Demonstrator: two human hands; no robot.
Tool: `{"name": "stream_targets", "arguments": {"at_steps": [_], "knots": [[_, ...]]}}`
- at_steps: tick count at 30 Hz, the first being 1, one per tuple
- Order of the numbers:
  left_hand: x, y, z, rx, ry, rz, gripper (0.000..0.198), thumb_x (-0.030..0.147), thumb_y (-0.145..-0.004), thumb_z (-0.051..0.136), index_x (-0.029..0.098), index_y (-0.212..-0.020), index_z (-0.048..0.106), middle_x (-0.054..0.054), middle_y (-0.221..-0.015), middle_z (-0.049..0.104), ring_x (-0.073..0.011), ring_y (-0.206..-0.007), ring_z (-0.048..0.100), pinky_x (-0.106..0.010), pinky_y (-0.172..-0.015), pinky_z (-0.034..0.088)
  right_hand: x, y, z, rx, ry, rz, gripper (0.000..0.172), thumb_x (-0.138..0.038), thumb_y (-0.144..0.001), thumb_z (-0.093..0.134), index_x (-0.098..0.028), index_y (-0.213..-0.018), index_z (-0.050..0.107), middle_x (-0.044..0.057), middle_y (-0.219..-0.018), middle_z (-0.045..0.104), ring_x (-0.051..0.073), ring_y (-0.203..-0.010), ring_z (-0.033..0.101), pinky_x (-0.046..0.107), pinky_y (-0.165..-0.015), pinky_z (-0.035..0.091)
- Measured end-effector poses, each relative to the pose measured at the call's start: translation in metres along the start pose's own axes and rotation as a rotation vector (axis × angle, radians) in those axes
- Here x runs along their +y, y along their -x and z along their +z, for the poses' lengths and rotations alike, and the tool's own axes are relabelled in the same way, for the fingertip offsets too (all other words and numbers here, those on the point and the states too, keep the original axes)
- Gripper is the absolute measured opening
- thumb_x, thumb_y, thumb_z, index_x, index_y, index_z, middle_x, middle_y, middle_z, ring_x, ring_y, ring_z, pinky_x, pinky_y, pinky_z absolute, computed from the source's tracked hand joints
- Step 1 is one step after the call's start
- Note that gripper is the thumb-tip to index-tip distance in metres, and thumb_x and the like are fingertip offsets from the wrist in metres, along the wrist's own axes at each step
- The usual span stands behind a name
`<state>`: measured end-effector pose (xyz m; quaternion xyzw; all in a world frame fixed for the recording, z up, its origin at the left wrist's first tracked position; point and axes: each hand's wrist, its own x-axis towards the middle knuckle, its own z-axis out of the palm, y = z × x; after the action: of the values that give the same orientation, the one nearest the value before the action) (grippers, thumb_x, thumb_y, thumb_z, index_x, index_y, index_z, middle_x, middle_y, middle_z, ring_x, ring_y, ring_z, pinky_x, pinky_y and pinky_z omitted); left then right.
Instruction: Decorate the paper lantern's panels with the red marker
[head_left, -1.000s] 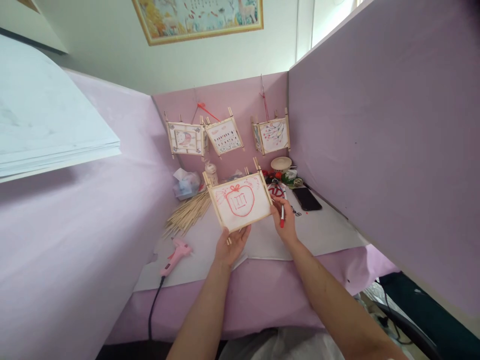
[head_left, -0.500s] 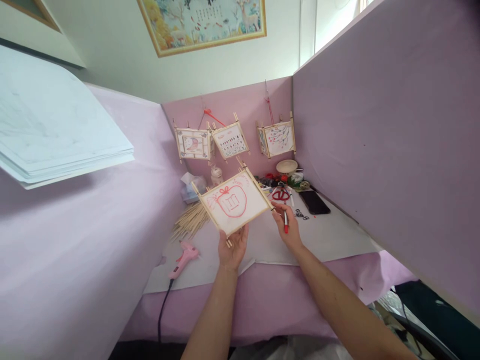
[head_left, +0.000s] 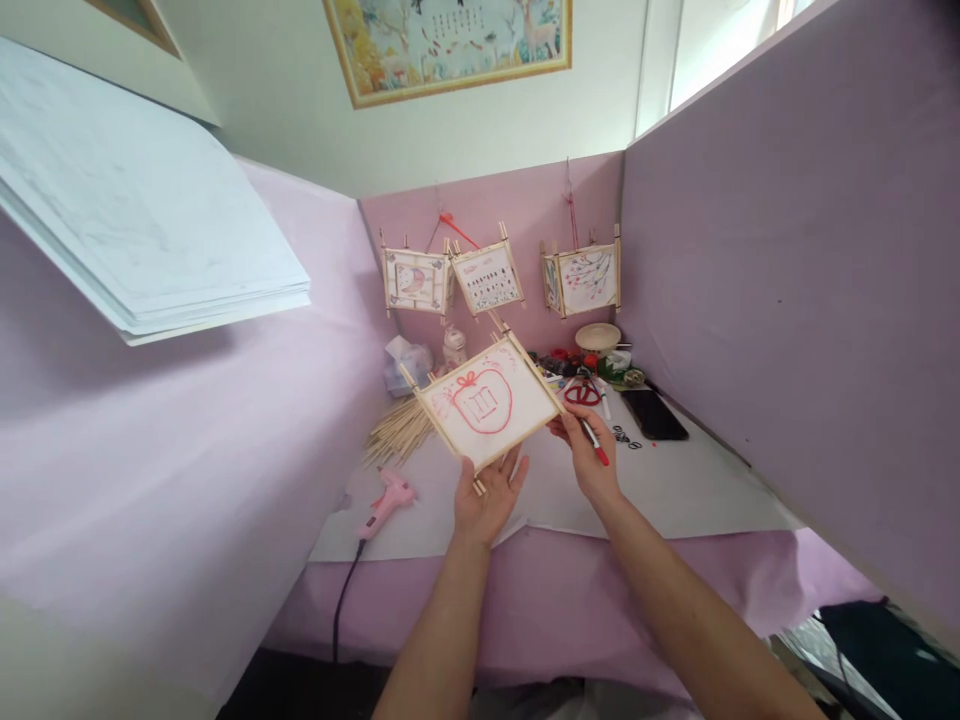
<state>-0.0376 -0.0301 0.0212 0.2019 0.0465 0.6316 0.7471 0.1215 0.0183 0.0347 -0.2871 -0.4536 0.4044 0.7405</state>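
Note:
Between my hands, above the table, is a stick-framed paper lantern (head_left: 487, 400), tilted, its facing panel drawn with a red rounded outline, a bow and small marks. My left hand (head_left: 487, 505) supports its lower corner from below, thumb in front and fingers partly behind. At the right corner, my right hand (head_left: 589, 455) grips the frame and also holds a red-and-white marker (head_left: 595, 442) against the palm. On the table to the left lies a pink hot glue gun (head_left: 388, 502) with a black cord. A bundle of thin wooden sticks (head_left: 397, 430) sits behind it.
Similar lanterns (head_left: 589, 280) hang at the back panel. Red-handled scissors (head_left: 583, 392), a black phone (head_left: 655, 414), small black rings (head_left: 624, 437) and a round pale dish (head_left: 598, 337) are at the right. A stack of white sheets (head_left: 150, 220) juts in at upper left. Purple walls flank the table.
The whole view has shifted, so things appear further right. The lantern stays in both hands at nearly the same tilt. The marker in my right hand now points more to the lower right.

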Motion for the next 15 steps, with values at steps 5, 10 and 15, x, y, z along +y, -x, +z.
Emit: {"name": "stream_targets", "arguments": {"at_steps": [5,10,15], "knots": [[-0.005,0.001,0.001,-0.032,-0.008,-0.093,0.042,0.046,-0.091,0.040,0.020,-0.111,0.066,-0.006,-0.121,0.065,-0.0246,-0.132,0.040,-0.041,-0.111,0.029,-0.016,-0.004,0.000,0.025,0.066,-0.100,0.025,-0.040,-0.081,0.061,-0.022,-0.098,0.066,0.003,-0.093,0.069,0.016,-0.079,0.067,0.039,-0.080,0.057],[-0.010,0.003,0.004,0.005,-0.028,-0.111,0.043,0.043,-0.094,0.037,0.016,-0.115,0.063,-0.005,-0.126,0.062,-0.0225,-0.125,0.049,-0.036,-0.108,0.035,-0.020,-0.014,0.001,0.009,0.092,-0.110,0.024,-0.039,-0.081,0.062,-0.022,-0.097,0.066,0.003,-0.090,0.069,0.015,-0.075,0.067,0.038,-0.077,0.057],[-0.015,0.005,0.010,0.037,-0.079,-0.102,0.038,0.037,-0.094,0.039,0.016,-0.117,0.061,-0.004,-0.136,0.053,-0.0200,-0.122,0.052,-0.033,-0.107,0.036,-0.018,-0.023,0.000,-0.025,0.086,-0.071,0.024,-0.040,-0.080,0.062,-0.022,-0.096,0.065,0.003,-0.084,0.070,0.016,-0.075,0.067,0.037,-0.075,0.056]]}}
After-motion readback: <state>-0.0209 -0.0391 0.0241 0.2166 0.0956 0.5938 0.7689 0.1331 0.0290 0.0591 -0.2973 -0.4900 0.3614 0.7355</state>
